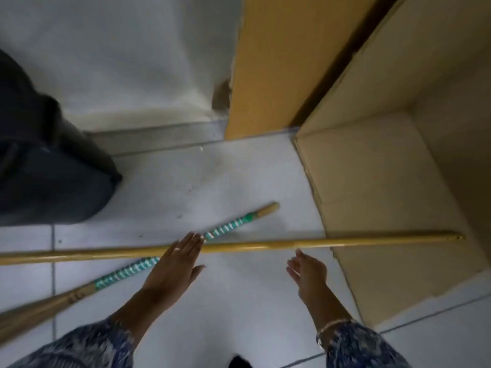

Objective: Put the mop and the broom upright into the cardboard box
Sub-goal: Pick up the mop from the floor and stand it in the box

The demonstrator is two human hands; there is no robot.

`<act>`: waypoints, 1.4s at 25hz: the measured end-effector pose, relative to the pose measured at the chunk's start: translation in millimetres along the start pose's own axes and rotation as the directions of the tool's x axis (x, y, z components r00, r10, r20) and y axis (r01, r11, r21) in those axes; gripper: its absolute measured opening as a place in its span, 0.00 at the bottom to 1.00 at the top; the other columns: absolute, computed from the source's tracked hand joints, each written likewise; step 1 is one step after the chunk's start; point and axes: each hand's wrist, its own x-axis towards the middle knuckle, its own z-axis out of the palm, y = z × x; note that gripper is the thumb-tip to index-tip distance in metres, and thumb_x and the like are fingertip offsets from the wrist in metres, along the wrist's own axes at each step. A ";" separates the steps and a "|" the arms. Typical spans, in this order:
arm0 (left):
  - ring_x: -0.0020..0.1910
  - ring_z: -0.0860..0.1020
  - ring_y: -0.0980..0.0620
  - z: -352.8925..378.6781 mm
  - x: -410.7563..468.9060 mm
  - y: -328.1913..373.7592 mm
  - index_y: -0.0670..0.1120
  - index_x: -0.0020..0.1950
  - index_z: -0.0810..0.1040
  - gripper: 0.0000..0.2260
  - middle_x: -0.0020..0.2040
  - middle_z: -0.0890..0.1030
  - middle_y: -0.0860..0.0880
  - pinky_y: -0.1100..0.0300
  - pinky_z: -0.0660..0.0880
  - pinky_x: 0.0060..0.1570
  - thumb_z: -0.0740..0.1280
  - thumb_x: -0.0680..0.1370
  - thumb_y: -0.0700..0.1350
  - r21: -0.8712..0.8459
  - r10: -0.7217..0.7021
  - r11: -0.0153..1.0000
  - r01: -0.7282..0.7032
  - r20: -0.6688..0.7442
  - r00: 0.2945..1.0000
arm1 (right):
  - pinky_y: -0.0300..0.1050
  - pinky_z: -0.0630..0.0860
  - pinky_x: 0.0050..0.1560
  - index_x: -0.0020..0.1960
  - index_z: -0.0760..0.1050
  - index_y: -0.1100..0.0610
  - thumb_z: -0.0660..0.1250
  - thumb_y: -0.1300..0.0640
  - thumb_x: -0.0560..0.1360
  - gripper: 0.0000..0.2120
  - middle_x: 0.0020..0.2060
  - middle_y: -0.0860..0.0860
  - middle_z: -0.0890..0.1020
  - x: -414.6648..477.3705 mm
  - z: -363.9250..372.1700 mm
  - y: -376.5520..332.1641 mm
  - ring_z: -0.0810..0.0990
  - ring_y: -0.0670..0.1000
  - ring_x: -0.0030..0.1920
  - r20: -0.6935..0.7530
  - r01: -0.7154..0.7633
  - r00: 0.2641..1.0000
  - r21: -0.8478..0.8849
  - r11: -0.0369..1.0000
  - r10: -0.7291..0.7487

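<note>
Head view, looking down at a pale tiled floor (239, 181): the plain wooden pole (265, 245), probably the mop's handle, lies almost level from left to right, its left end running out of frame and its right end, with small holes, reaching over the near wall of the cardboard box (372, 195). Its long axis runs straight across in front of both hands. The left hand (176, 264) is nearest, fingers stretched flat and spread, fingertips over the pole or just touching it, with nothing gripped. The right hand (308, 269) sits just on the near side of the pole, open and loosely cupped, also empty.

The broom (125, 272) lies diagonally on the floor under the pole, its bristle end low at the left, its handle wrapped in green and white tape and tipped with bare wood pointing far right toward the box. The left hand partly hides where the two cross.

The box stands open on the right; neither tool is in it upright yet. Closing both hands round the pole looks like the next step.
</note>
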 end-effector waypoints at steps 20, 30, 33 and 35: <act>0.37 0.78 0.48 -54.6 87.1 63.1 0.40 0.43 0.81 0.12 0.37 0.81 0.42 0.58 0.74 0.41 0.70 0.71 0.50 -0.452 -0.116 0.777 0.438 0.581 0.806 | 0.65 0.71 0.57 0.60 0.69 0.69 0.64 0.66 0.74 0.15 0.41 0.61 0.76 -41.1 12.7 -69.1 0.76 0.62 0.57 0.082 -0.115 0.991 0.194 0.974 0.101; 0.24 0.70 0.62 -275.9 64.1 89.1 0.50 0.27 0.72 0.14 0.23 0.72 0.54 0.69 0.66 0.29 0.69 0.72 0.47 -0.527 -0.057 0.792 0.309 0.440 0.896 | 0.53 0.80 0.42 0.41 0.71 0.63 0.63 0.65 0.75 0.05 0.38 0.58 0.76 -249.2 -2.3 -195.3 0.74 0.51 0.35 0.108 0.166 0.976 0.213 0.963 -0.192; 0.25 0.74 0.62 -349.4 46.1 106.4 0.47 0.32 0.76 0.09 0.29 0.78 0.49 0.69 0.71 0.33 0.68 0.72 0.45 -0.620 -0.032 0.737 0.268 0.365 0.930 | 0.35 0.69 0.16 0.44 0.71 0.63 0.64 0.64 0.75 0.03 0.44 0.61 0.76 -319.1 -21.9 -232.6 0.72 0.52 0.34 0.134 0.307 0.931 0.220 0.926 -0.341; 0.23 0.75 0.64 -397.9 30.0 121.9 0.51 0.29 0.75 0.12 0.27 0.78 0.52 0.77 0.68 0.27 0.67 0.73 0.44 -0.672 -0.009 0.708 0.217 0.298 0.954 | 0.33 0.69 0.17 0.42 0.70 0.61 0.65 0.63 0.75 0.05 0.42 0.59 0.75 -369.3 -38.7 -257.3 0.72 0.52 0.33 0.133 0.401 0.891 0.216 0.890 -0.433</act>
